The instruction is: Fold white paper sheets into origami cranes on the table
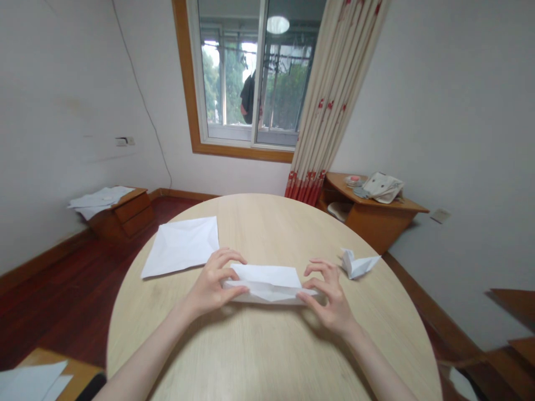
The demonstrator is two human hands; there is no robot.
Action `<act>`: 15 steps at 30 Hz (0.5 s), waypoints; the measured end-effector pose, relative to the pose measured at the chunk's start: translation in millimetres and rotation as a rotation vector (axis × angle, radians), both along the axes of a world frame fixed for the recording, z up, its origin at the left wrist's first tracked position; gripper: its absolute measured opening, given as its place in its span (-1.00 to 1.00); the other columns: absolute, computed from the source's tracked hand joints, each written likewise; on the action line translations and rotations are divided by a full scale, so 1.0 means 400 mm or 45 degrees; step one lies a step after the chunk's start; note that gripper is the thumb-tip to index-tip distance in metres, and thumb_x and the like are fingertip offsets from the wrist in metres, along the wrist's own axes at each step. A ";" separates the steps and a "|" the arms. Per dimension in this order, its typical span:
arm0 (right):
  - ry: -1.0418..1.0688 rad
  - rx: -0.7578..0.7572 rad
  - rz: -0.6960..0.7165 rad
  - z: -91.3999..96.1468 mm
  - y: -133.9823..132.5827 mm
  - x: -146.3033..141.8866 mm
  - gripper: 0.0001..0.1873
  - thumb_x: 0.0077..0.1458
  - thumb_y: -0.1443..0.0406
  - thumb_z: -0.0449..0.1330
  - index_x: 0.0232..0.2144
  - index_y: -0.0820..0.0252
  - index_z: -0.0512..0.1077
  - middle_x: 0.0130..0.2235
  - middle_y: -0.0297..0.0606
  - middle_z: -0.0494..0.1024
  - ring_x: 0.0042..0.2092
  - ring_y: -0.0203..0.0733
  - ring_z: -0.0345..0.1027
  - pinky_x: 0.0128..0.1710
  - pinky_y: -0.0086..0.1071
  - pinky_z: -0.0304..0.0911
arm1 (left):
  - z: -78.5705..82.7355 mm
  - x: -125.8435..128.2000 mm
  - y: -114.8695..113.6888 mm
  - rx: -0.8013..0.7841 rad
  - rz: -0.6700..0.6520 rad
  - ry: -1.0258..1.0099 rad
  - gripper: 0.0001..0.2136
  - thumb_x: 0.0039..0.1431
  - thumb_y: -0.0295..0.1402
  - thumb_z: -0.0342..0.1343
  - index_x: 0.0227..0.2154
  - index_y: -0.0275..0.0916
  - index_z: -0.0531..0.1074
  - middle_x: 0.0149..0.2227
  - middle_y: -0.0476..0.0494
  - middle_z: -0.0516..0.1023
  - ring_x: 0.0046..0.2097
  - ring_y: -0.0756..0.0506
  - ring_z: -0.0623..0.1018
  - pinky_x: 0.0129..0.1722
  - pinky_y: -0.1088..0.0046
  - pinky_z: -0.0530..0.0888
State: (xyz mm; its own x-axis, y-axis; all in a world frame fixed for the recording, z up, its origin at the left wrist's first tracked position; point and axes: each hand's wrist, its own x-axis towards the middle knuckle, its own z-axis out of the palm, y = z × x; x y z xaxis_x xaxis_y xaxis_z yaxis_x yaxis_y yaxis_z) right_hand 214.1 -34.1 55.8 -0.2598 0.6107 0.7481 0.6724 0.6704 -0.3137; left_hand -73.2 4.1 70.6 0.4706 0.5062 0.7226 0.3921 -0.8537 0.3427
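1. The folded white sheet point(267, 275) is near the middle of the bench point(251, 356), directly in front of the person, its long side running between the two hands. The far panel slopes back; the near edge carries a bent-up flap. Whether its underside touches the bench everywhere, I cannot tell.
2. It looks like plain paper, so probably very light, thin and springy: stiffer along its creases, soft across the open panels, and likely to lift back if released half-folded.
3. It should not be slippery to dry skin, though it would likely slide easily on the smooth bench. Hard pressure or a sideways pull could crumple it, leave a stray crease or tear a corner.
4. The short ends seem the best hold, thumb in front and fingers behind, with a light, even pinch that spares the middle.
5. The left hand point(217, 281) has its fingers closed narrowly about the left end, thumb along the near edge.
6. The right hand point(330, 295) pinches the right end between thumb and forefinger, its other fingers curled loosely above.
7. Beyond the left hand lies a flat white paper stack point(184, 245); beyond the right, a pointed paper figure point(358, 265).
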 end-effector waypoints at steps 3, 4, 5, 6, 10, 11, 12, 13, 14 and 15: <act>0.003 -0.014 -0.009 -0.007 0.005 -0.004 -0.85 0.09 0.25 0.16 -0.51 0.12 0.36 -0.24 -0.21 0.39 0.00 0.04 0.18 -0.03 0.00 0.08 | -0.003 0.000 0.002 -0.043 0.032 0.022 -0.80 0.15 -0.28 0.17 -0.54 -0.21 0.38 -0.16 -0.15 0.50 -0.04 -0.16 0.42 0.06 0.15 0.28; 0.005 -0.019 -0.022 -0.010 0.006 -0.005 -0.85 0.10 0.25 0.15 -0.50 0.12 0.35 -0.24 -0.21 0.39 0.00 0.03 0.18 -0.02 -0.02 0.09 | -0.004 0.000 0.002 -0.044 0.051 0.037 -0.81 0.15 -0.27 0.16 -0.52 -0.21 0.37 -0.15 -0.15 0.50 -0.04 -0.16 0.42 0.05 0.15 0.29; 0.006 -0.021 -0.039 -0.013 0.008 -0.007 -0.86 0.11 0.25 0.14 -0.48 0.12 0.35 -0.22 -0.21 0.40 0.00 0.02 0.19 -0.02 -0.03 0.08 | -0.005 0.000 0.003 -0.038 0.071 0.054 -0.83 0.15 -0.27 0.16 -0.49 -0.20 0.37 -0.14 -0.15 0.50 -0.03 -0.16 0.42 0.05 0.15 0.29; 0.002 -0.021 -0.059 -0.017 0.009 -0.009 -0.87 0.13 0.24 0.13 -0.45 0.12 0.36 -0.21 -0.21 0.40 -0.01 0.00 0.20 -0.02 -0.04 0.08 | -0.007 0.000 0.003 -0.027 0.092 0.073 -0.85 0.15 -0.26 0.15 -0.44 -0.20 0.38 -0.12 -0.16 0.50 -0.02 -0.16 0.42 0.05 0.16 0.29; -0.060 0.022 -0.136 -0.028 0.012 -0.014 -0.89 0.18 0.24 0.09 -0.26 0.10 0.39 -0.08 -0.17 0.40 0.02 -0.01 0.19 0.01 -0.08 0.05 | -0.016 0.004 0.003 0.082 0.167 0.169 -0.81 0.17 -0.25 0.12 -0.19 -0.19 0.38 -0.03 -0.20 0.47 0.03 -0.17 0.40 0.10 0.13 0.25; -0.080 0.046 -0.157 -0.031 0.012 -0.016 -0.86 0.19 0.24 0.09 -0.20 0.10 0.39 -0.06 -0.16 0.39 0.04 -0.01 0.18 0.01 -0.09 0.04 | -0.019 0.005 0.003 0.121 0.187 0.189 -0.78 0.17 -0.25 0.11 -0.14 -0.19 0.38 -0.01 -0.20 0.47 0.04 -0.18 0.40 0.13 0.12 0.22; -0.100 0.072 -0.180 -0.033 0.012 -0.017 -0.83 0.20 0.24 0.08 -0.16 0.10 0.38 -0.04 -0.16 0.40 0.05 -0.01 0.17 0.02 -0.09 0.03 | -0.021 0.007 0.002 0.158 0.206 0.206 -0.76 0.18 -0.25 0.10 -0.11 -0.19 0.37 0.00 -0.20 0.46 0.06 -0.18 0.39 0.15 0.10 0.19; -0.121 0.100 -0.202 -0.034 0.012 -0.019 -0.80 0.20 0.25 0.07 -0.13 0.10 0.38 -0.02 -0.15 0.40 0.06 -0.01 0.17 0.03 -0.09 0.02 | -0.023 0.009 0.001 0.192 0.224 0.217 -0.75 0.18 -0.26 0.09 -0.09 -0.19 0.37 0.01 -0.20 0.46 0.07 -0.18 0.38 0.16 0.10 0.17; -0.142 0.128 -0.222 -0.035 0.011 -0.020 -0.79 0.21 0.25 0.07 -0.11 0.09 0.38 -0.02 -0.16 0.41 0.06 -0.01 0.17 0.04 -0.10 0.01 | -0.026 0.012 0.000 0.221 0.241 0.223 -0.74 0.19 -0.27 0.08 -0.07 -0.18 0.37 0.02 -0.19 0.46 0.08 -0.18 0.37 0.18 0.09 0.14; -0.161 0.156 -0.239 -0.036 0.011 -0.022 -0.77 0.21 0.26 0.06 -0.09 0.09 0.38 -0.02 -0.16 0.42 0.06 -0.01 0.18 0.05 -0.10 0.00 | -0.027 0.015 -0.002 0.245 0.256 0.226 -0.74 0.19 -0.27 0.07 -0.07 -0.18 0.38 0.02 -0.18 0.46 0.08 -0.18 0.37 0.18 0.09 0.13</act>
